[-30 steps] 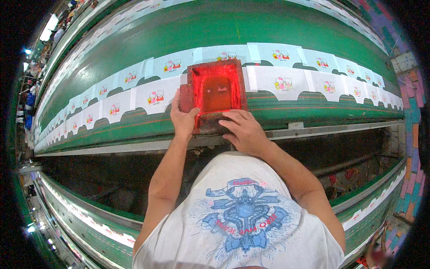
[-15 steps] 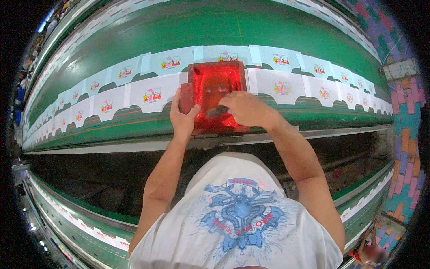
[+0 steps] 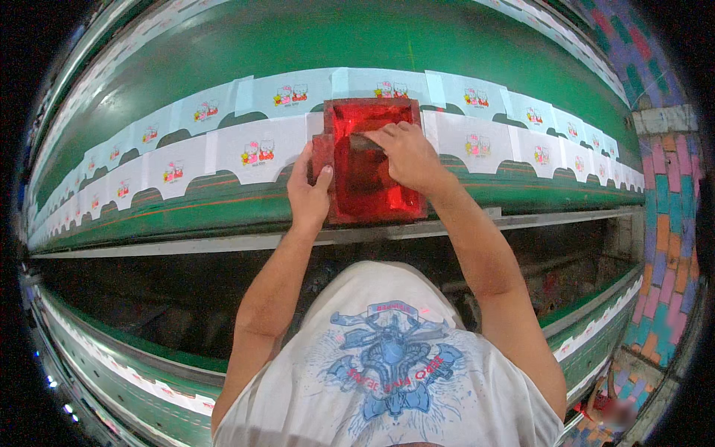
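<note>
A red screen-printing frame (image 3: 380,218) lies flat over the near row of white cut pieces (image 3: 257,132). My left hand (image 3: 307,197) is closed round a reddish block (image 3: 322,154) on the frame's left side, thumb on its near end. Inside the frame, toward its far end, my right hand (image 3: 412,162) grips a dark squeegee (image 3: 363,141), which is tilted against the red mesh (image 3: 365,167). My fingers cover the squeegee's right part. Small coloured cartoon figures are printed on the pieces left and right of the frame; the piece beneath it is mostly hidden.
A long green table (image 3: 335,45) carries two rows of overlapping pieces, the far row (image 3: 294,91) pale blue. A pale rail (image 3: 179,247) runs along its near edge. Another table with pieces is behind me. At the right lies a colourful brick floor (image 3: 665,223), with a blurred person low down.
My right hand has pushed the squeegee from the near part of the mesh to its far part. My left hand keeps its hold on the block.
</note>
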The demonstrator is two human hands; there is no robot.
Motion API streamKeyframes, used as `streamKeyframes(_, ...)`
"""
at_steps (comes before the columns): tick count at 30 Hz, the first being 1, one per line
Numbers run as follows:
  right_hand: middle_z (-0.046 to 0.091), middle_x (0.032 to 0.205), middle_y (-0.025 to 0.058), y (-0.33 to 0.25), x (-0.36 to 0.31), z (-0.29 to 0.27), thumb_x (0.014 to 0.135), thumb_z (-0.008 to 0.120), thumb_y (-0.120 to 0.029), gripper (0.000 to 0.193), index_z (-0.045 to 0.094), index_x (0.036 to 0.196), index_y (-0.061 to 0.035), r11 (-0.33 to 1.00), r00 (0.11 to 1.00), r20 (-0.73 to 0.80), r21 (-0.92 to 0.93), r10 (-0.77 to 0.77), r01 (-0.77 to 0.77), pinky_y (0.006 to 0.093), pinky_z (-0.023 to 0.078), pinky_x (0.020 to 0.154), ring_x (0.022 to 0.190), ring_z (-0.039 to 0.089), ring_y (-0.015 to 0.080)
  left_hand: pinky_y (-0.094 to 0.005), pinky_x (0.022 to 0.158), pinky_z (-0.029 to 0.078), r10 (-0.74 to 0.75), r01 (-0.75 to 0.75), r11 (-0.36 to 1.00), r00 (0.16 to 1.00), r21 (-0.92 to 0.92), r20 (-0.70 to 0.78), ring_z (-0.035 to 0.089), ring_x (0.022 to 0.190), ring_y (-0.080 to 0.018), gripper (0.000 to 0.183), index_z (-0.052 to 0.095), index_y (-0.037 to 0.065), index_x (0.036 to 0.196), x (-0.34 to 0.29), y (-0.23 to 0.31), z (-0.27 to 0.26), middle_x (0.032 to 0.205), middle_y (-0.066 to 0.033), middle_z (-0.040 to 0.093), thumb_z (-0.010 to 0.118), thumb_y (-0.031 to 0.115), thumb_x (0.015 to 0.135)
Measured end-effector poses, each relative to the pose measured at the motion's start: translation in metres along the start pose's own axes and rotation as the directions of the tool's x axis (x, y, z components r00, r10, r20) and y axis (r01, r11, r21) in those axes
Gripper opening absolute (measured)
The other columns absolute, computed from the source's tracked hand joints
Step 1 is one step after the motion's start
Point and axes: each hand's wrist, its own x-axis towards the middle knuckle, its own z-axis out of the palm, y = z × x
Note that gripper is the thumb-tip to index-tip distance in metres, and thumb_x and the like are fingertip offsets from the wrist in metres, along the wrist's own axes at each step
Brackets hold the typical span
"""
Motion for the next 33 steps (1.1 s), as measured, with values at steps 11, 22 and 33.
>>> streamKeyframes(11,0.076,0.14,0.0126,-0.067,-0.086,0.002,0.088,0.073,-0.002,0.056,0.076,0.143,-0.0094,1.0,1.0,0.004,0.021,0.009,-0.009,0.0528,0.054,0.105,0.12,0.069,0.0381,-0.0409,0.128,0.048,0.086,-0.086,0.995,0.996,-0.044,0.0,0.062,0.15,-0.027,0.066,0.051,-0.007,0.171,0.0,-0.004,0.001,0.166,-0.0206,0.063,0.071,-0.004,0.108)
streamKeyframes(22,0.08,0.125,0.0153,-0.121,-0.073,-0.104,0.1,0.081,-0.007,0.029,0.08,0.128,-0.0031,0.772,0.99,-0.103,0.621,-0.094,0.137,0.0504,0.061,0.104,0.118,0.076,0.0402,-0.0431,0.131,0.046,0.181,-0.166,0.969,0.981,0.184,-0.068,0.06,0.153,-0.0297,0.092,0.049,-0.005,0.171,-0.009,-0.002,0.014,0.167,-0.0212,0.061,0.089,0.002,0.089)
streamKeyframes(33,0.08,0.106,0.0144,-0.159,-0.08,-0.236,0.096,0.071,-0.018,0.02,0.075,0.109,-0.0033,0.482,0.715,-0.424,0.537,-0.555,0.693,0.0474,0.06,0.081,0.099,0.078,0.0361,-0.0415,0.132,0.045,0.287,-0.282,0.956,0.956,0.08,-0.058,0.057,0.157,-0.0289,0.093,0.049,-0.004,0.172,-0.018,0.006,0.05,0.171,-0.0195,0.059,0.086,-0.005,0.086)
